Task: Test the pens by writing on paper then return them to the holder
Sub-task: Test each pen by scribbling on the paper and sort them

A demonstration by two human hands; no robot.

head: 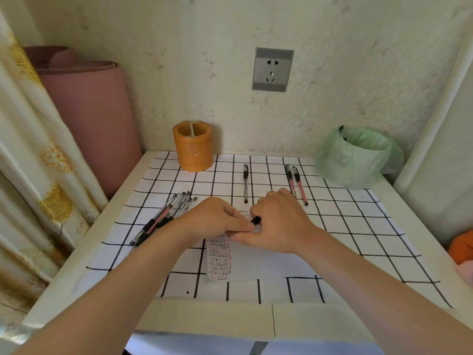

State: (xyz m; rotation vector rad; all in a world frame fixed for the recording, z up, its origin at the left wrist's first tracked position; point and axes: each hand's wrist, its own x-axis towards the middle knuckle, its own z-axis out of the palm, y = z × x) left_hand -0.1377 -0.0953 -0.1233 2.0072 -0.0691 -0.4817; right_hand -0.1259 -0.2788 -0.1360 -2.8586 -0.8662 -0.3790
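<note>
My left hand (217,219) and my right hand (279,224) meet over the middle of the table, fingers curled round one pen; only its black end (256,220) shows between them. Under them lies a white paper (220,262) covered with rows of small written marks. Several pens (163,217) lie in a bunch to the left. One black pen (245,183) lies alone behind the hands, and two red pens (295,183) lie to the right. The orange holder (193,147) stands at the back left against the wall.
A checked white cloth (358,226) covers the table. A bin lined with a green bag (358,157) stands at the back right corner. A pink rolled mat (87,111) and a curtain (30,149) are at the left, with a wall socket (272,69) behind.
</note>
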